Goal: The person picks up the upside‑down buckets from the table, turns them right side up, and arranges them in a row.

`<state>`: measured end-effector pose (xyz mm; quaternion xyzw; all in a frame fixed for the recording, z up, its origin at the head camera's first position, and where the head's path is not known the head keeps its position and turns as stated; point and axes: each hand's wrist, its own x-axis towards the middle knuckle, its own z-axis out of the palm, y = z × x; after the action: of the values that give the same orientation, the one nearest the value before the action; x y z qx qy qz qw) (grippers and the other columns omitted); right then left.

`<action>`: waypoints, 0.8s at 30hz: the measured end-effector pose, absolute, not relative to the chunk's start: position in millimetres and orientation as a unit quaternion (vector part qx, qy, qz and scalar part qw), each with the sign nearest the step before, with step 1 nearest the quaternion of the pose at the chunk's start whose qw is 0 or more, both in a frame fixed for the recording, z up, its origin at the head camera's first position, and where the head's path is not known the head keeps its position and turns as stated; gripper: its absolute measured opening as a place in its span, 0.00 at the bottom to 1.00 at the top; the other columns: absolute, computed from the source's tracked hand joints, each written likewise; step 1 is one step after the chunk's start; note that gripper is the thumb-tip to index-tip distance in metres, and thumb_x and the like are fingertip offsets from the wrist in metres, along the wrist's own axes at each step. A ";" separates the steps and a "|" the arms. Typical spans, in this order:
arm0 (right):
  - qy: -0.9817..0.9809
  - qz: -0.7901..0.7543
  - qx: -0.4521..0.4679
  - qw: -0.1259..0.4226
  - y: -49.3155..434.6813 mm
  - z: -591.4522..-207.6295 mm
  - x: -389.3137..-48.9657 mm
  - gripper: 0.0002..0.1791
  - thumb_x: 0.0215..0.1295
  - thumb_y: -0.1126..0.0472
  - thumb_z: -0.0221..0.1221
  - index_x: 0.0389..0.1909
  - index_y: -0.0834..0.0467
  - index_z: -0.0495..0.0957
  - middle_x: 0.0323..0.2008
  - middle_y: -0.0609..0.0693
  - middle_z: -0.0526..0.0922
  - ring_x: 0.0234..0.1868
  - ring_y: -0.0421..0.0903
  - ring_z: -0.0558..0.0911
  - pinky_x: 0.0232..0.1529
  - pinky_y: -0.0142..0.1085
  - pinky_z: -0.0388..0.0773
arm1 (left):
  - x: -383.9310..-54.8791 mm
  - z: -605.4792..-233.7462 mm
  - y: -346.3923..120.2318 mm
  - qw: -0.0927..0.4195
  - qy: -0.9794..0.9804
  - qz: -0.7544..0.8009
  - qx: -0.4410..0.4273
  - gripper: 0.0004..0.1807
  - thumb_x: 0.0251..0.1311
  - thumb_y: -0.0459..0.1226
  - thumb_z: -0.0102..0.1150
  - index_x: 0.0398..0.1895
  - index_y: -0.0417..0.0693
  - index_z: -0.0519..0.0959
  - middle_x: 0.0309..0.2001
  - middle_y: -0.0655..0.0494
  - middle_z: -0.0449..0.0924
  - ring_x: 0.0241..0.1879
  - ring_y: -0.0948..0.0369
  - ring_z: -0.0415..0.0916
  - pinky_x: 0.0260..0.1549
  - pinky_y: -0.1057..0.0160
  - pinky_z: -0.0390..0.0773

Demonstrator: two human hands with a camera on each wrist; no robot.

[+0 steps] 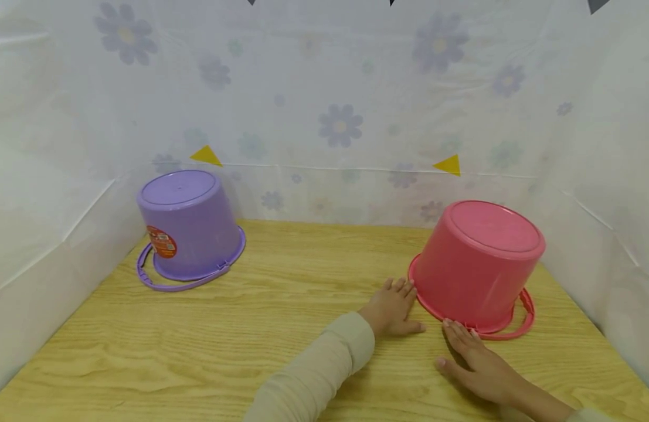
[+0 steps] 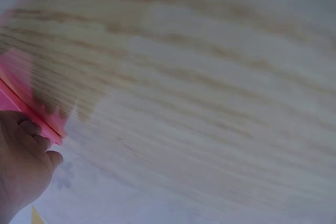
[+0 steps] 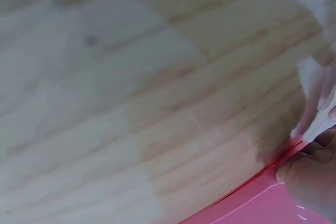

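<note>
A pink bucket [image 1: 472, 275] stands upside down on the right side of the wooden table, its handle [image 1: 527, 319] lying at the near right. My left hand [image 1: 393, 308] is at the left of its rim, with outstretched fingertips against it. Lower right of that, my right hand [image 1: 479, 366] has its fingers extended to the near edge of the rim, thumb apart. The left wrist view has the left hand [image 2: 26, 161] beside the pink rim [image 2: 34, 111]. In the right wrist view, the right hand [image 3: 315, 174] meets the pink rim [image 3: 252, 184].
A purple bucket [image 1: 192, 228] with a red sticker [image 1: 162, 242] also stands upside down, at the far left of the table [image 1: 187, 346]. White flowered sheeting [image 1: 303, 88] encloses the back and sides. Two yellow triangles [image 1: 207, 156] are on the back sheet.
</note>
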<state>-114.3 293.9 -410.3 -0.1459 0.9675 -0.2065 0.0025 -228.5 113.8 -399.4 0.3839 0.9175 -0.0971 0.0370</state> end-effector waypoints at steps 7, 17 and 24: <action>0.969 -0.199 -0.144 -0.005 292.7 -412.0 -116.0 0.37 0.65 0.47 0.52 0.64 0.72 0.61 0.66 0.70 0.60 0.66 0.69 0.59 0.51 0.05 0.21 | -227.1 -395.3 111.5 0.038 0.916 -0.097 0.388 0.44 0.60 0.69 0.30 0.73 0.56 0.48 0.74 0.62 0.46 0.73 0.64 0.42 0.72 0.64 0.45; 0.972 -0.191 -0.135 -0.002 293.2 -412.1 -115.7 0.37 0.66 0.47 0.51 0.63 0.74 0.60 0.66 0.71 0.58 0.66 0.71 0.57 0.51 0.06 0.19 | -231.0 -400.1 106.6 0.033 0.911 -0.079 0.403 0.43 0.60 0.68 0.30 0.73 0.56 0.50 0.73 0.54 0.48 0.73 0.59 0.43 0.71 0.64 0.47; 0.971 -0.216 -0.099 0.026 292.8 -411.9 -117.8 0.42 0.67 0.44 0.49 0.64 0.77 0.54 0.68 0.73 0.51 0.67 0.72 0.50 0.73 0.39 0.26 | -231.7 -400.8 103.3 0.048 0.912 -0.045 0.406 0.40 0.60 0.68 0.32 0.71 0.59 0.54 0.73 0.49 0.47 0.74 0.56 0.42 0.72 0.64 0.46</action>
<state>-117.8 292.8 -411.9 -0.0993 0.9710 -0.2159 0.0259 -231.7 103.3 -400.8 0.4057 0.9116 -0.0446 0.0481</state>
